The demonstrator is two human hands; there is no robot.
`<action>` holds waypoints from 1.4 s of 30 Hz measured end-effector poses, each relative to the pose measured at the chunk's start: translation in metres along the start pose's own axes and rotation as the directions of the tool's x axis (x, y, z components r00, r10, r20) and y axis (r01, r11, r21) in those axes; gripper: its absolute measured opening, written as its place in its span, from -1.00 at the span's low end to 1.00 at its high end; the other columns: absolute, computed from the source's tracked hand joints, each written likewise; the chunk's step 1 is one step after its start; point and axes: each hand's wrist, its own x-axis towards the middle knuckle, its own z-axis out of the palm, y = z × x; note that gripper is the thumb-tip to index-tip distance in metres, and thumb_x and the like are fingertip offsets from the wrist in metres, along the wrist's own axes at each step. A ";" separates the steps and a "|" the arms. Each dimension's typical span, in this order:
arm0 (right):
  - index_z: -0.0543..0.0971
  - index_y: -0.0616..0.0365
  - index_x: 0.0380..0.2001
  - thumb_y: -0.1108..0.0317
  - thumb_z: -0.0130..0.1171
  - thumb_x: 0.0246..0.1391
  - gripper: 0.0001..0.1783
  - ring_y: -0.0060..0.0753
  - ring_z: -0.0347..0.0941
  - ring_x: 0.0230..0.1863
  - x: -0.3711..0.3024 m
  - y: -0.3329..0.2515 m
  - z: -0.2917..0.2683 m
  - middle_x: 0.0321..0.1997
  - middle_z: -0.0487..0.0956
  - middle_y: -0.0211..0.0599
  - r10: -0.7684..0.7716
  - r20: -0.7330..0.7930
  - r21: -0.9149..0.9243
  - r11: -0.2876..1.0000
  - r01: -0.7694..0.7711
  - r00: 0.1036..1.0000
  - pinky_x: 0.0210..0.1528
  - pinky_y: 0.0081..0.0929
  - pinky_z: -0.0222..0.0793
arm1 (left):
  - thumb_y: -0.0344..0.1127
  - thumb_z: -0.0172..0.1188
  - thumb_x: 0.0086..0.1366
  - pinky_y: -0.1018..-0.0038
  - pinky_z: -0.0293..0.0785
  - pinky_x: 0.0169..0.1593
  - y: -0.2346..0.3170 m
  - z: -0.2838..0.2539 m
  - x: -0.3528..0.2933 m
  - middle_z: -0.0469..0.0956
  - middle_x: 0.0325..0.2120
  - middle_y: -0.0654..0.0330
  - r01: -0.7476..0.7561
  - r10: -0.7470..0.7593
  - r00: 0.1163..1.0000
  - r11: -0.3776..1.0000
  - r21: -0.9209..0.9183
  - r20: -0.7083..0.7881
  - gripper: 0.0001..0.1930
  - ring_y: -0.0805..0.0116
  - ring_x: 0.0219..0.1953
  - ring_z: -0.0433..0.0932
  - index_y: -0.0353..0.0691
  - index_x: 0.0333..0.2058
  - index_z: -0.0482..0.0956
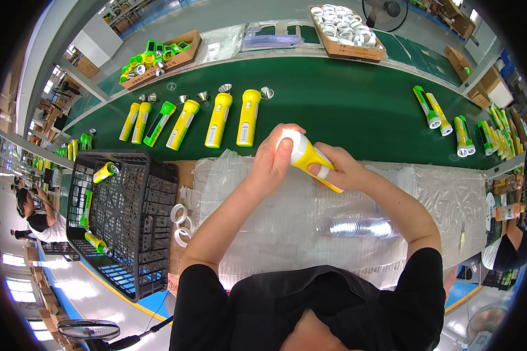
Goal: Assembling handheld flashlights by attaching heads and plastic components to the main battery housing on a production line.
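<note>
Between my hands is a yellow flashlight (312, 159) with a white head ring, tilted so its head points up and left. My left hand (273, 155) wraps round the white head, which glows bright against the palm. My right hand (338, 168) grips the yellow body, the thumb lying on its side by the switch. Behind them on the green belt, a row of yellow and green flashlights (219, 121) stands to the left. Loose silver reflector cups (202, 96) lie by their heads. A stack of silver reflectors (357, 227) rests on the plastic-covered bench in front of me.
A black crate (161, 216) with a few flashlights stands at left, white rings (180, 214) beside it. Beyond the belt are a carton of white rings (357, 51) and a carton of green and yellow parts (187, 55). More flashlights (464, 136) lie at right.
</note>
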 end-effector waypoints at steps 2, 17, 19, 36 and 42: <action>0.41 0.12 -0.24 -0.03 0.11 0.24 -0.60 -0.56 0.47 -0.52 0.001 0.000 0.001 -0.50 0.49 -0.40 0.009 0.002 0.010 1.000 -0.009 1.000 -0.46 -0.54 0.38 | 0.08 -0.31 0.50 0.41 0.41 -0.12 0.000 0.000 0.001 0.47 -0.29 0.10 0.008 -0.008 1.000 1.000 -0.007 -0.002 -0.49 0.26 -0.25 0.47 -0.26 -0.06 0.42; 0.42 0.11 -0.29 -0.06 0.13 0.22 -0.58 -0.58 0.45 -0.61 0.002 0.000 0.005 -0.58 0.48 -0.42 0.010 -0.065 0.015 1.000 -0.009 0.998 -0.54 -0.58 0.33 | 0.11 -0.28 0.49 0.46 0.39 -0.13 0.001 0.000 0.001 0.45 -0.31 0.11 -0.001 0.001 1.000 1.000 0.014 -0.011 -0.47 0.31 -0.27 0.46 -0.28 -0.05 0.41; 0.42 0.11 -0.29 -0.05 0.13 0.22 -0.58 -0.58 0.45 -0.61 0.002 0.001 0.005 -0.58 0.48 -0.42 0.014 -0.060 0.019 1.000 -0.013 0.998 -0.54 -0.58 0.33 | 0.11 -0.29 0.49 0.46 0.39 -0.13 0.002 -0.001 0.001 0.45 -0.31 0.11 -0.007 0.007 1.000 1.000 0.016 -0.008 -0.47 0.31 -0.26 0.46 -0.28 -0.05 0.41; 0.47 0.23 -0.11 0.31 0.11 0.27 -0.76 -0.49 0.52 -0.25 0.001 0.008 -0.015 -0.24 0.56 -0.29 -0.370 -0.640 -0.324 0.925 0.200 0.674 -0.17 -0.55 0.45 | 0.05 -0.13 0.47 0.42 0.43 -0.16 -0.013 -0.005 0.009 0.52 -0.32 0.09 -0.041 0.078 0.967 0.987 0.155 -0.243 -0.54 0.27 -0.26 0.50 -0.28 -0.06 0.44; 0.47 0.24 -0.23 -0.04 -0.05 0.33 -0.52 -0.53 0.44 -0.44 -0.009 -0.023 0.015 -0.44 0.51 -0.33 0.419 -0.398 0.523 0.835 -0.174 0.816 -0.38 -0.54 0.42 | -0.10 0.35 0.15 0.37 0.45 -0.12 -0.019 0.008 0.021 0.44 -0.22 0.08 -0.194 0.287 0.895 0.940 0.280 -0.342 -0.47 0.19 -0.22 0.50 -0.24 0.00 0.40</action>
